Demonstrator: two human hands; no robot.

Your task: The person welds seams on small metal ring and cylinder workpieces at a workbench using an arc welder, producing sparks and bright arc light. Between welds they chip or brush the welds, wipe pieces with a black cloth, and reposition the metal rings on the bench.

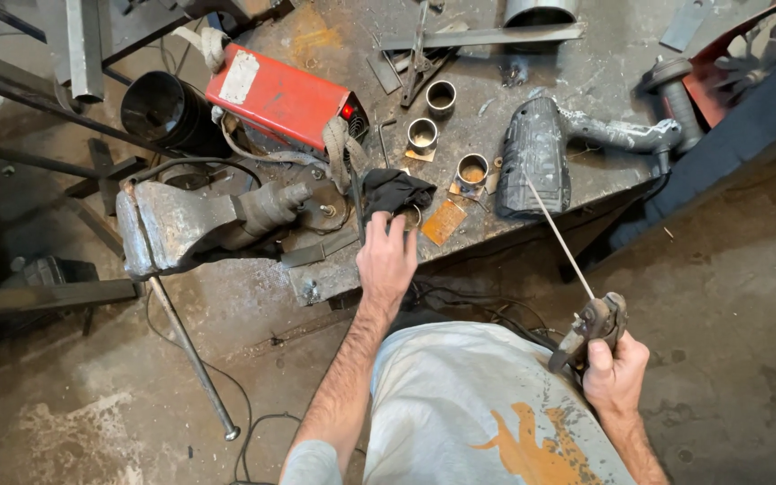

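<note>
Seemingly empty metal rings point(423, 135) lie beyond left hand point(386, 260).

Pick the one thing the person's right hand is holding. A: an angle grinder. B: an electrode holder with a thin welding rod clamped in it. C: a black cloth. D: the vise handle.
B: the right hand grips the electrode holder, with the thin welding rod slanting up from it toward the workbench.

Pale rectangular label point(239, 76) atop the red welder point(285, 101)
</note>
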